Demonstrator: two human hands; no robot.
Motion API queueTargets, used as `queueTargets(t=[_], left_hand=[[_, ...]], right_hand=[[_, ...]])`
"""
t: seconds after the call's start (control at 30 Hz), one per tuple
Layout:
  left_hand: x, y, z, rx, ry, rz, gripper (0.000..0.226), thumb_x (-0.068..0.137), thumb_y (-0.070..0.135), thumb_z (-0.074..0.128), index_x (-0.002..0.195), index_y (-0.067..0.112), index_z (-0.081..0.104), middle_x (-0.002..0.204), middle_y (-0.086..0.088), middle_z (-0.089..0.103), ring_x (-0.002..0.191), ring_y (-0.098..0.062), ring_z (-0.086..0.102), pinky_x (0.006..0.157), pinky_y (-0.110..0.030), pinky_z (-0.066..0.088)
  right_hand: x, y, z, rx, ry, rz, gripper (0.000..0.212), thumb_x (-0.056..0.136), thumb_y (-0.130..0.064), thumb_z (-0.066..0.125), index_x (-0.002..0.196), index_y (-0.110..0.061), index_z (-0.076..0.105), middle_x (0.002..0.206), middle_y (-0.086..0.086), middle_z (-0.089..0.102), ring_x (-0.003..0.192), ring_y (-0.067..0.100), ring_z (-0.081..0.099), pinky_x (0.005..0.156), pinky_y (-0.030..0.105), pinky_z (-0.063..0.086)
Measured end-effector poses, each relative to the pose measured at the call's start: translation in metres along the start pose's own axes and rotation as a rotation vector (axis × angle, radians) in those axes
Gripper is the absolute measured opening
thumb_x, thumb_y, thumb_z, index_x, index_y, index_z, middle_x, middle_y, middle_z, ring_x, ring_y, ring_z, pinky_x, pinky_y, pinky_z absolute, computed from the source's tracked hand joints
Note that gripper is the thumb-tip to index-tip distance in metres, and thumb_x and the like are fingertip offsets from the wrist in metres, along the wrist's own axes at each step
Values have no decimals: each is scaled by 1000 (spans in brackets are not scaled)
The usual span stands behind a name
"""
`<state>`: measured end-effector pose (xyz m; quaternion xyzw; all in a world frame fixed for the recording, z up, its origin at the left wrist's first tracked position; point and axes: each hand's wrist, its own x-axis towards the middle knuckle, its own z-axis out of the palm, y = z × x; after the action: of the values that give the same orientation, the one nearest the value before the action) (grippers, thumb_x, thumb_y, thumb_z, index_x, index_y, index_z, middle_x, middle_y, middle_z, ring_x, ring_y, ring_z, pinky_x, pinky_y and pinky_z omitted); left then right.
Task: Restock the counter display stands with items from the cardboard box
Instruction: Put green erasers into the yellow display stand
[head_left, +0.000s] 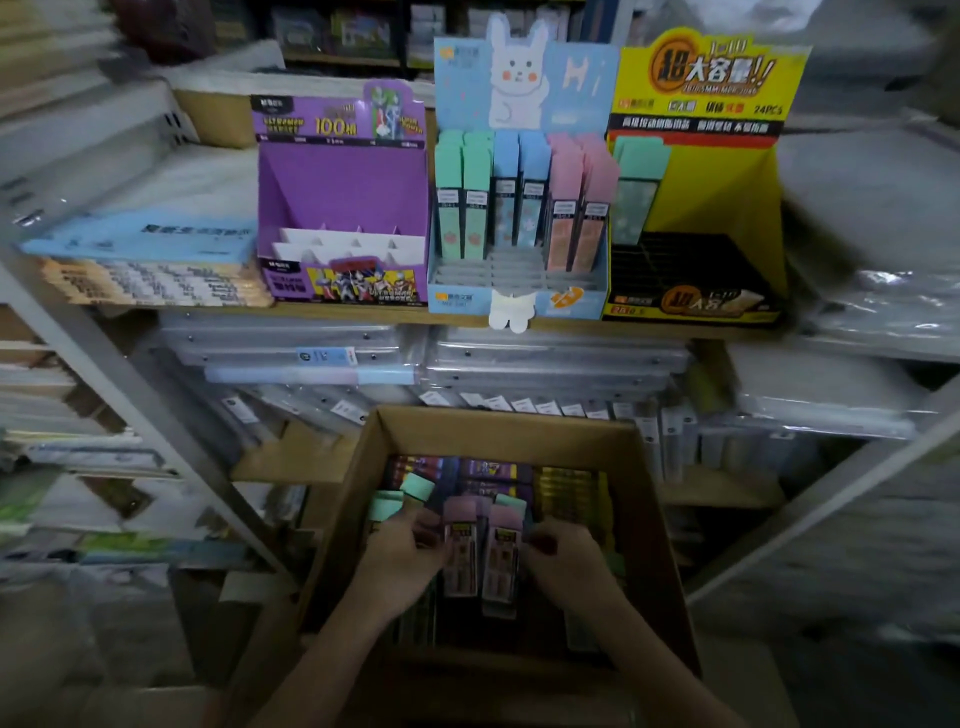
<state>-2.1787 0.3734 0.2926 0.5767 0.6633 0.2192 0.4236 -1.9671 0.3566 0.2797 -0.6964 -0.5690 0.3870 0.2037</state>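
Note:
An open cardboard box (363, 467) sits low in front of me, packed with slim packets. Both hands are inside it. My left hand (402, 545) grips a pink packet (461, 540) from the left. My right hand (558, 553) grips a second pink packet (503, 551) from the right. Green packets (415, 488) stick up just behind my left hand. On the shelf above stand three displays: a purple stand (343, 202) with empty white slots, a blue rabbit stand (519, 208) holding green, blue and pink packets, and a yellow stand (727, 197) with one green packet (636, 192).
Stacks of plastic-wrapped folders (311, 358) fill the shelf under the stands. A flat blue pack (145, 239) lies left of the purple stand. Metal shelf uprights (130, 395) flank the box. Wrapped stock (883, 301) sits to the right.

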Motion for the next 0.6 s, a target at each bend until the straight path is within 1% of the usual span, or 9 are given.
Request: queueTargets(t=[0.1, 0.2, 0.27, 0.33, 0.37, 0.43, 0.5, 0.57, 0.6], left_hand=[[-4, -10, -2, 0, -67, -72, 29, 83, 29, 77, 106, 28, 59, 100, 12, 62, 94, -5, 60, 71, -21, 47], [-10, -15, -8, 82, -106, -139, 33, 82, 40, 77, 105, 34, 53, 100, 16, 55, 89, -2, 54, 65, -20, 42], [-11, -15, -13, 148, -65, -144, 34, 84, 36, 76, 108, 32, 53, 104, 10, 57, 86, -5, 54, 63, -21, 41], [-12, -16, -18, 183, -25, -130, 31, 84, 31, 75, 106, 30, 53, 111, 3, 59, 89, -9, 57, 64, -22, 43], [-12, -16, -20, 177, -17, -127, 30, 85, 28, 75, 107, 29, 54, 116, 1, 59, 94, -11, 59, 67, -23, 46], [-13, -16, -21, 159, -22, -125, 36, 86, 26, 75, 118, 23, 58, 124, -2, 59, 107, -17, 61, 85, -32, 55], [-15, -15, -21, 174, -27, -145, 53, 86, 31, 74, 135, 23, 53, 133, -5, 55, 120, -22, 57, 101, -41, 51], [-17, -14, -22, 206, -23, -176, 64, 87, 36, 73, 143, 24, 44, 138, -8, 49, 128, -26, 51, 106, -42, 46], [-17, -13, -22, 220, -30, -187, 67, 87, 39, 72, 145, 24, 42, 140, -8, 48, 130, -27, 49, 107, -42, 45]], right_hand=[[2, 8, 8, -13, -65, 65, 15, 89, -25, 70, 74, -29, 69, 76, -10, 70, 67, -1, 65, 55, 16, 50], [-2, 12, 13, -12, -92, 100, 9, 87, -24, 72, 91, -17, 75, 87, -3, 74, 80, 8, 69, 70, 29, 57], [-6, 10, 16, -10, -79, 93, 10, 88, -22, 72, 95, -15, 73, 90, -1, 73, 81, 8, 68, 70, 26, 57], [-9, 4, 20, -50, -82, 75, 10, 90, -20, 68, 93, -12, 73, 88, 1, 72, 74, 3, 64, 61, 17, 51], [-10, 0, 23, -71, -94, 69, 11, 92, -19, 66, 92, -10, 72, 88, 3, 71, 73, 4, 63, 60, 16, 50], [-11, -11, 31, -96, -142, 47, 17, 94, -20, 63, 92, -8, 73, 91, 6, 72, 77, 10, 67, 66, 21, 55], [-12, -22, 41, -82, -226, 8, 20, 95, -23, 62, 96, -8, 75, 93, 5, 74, 77, 10, 69, 65, 21, 56], [-12, -32, 53, -48, -343, -6, 19, 97, -25, 61, 102, -13, 75, 94, -1, 73, 76, 5, 67, 58, 14, 52], [-12, -37, 58, -36, -388, 1, 20, 97, -26, 60, 105, -14, 74, 97, 0, 72, 80, 6, 68, 61, 14, 52]])
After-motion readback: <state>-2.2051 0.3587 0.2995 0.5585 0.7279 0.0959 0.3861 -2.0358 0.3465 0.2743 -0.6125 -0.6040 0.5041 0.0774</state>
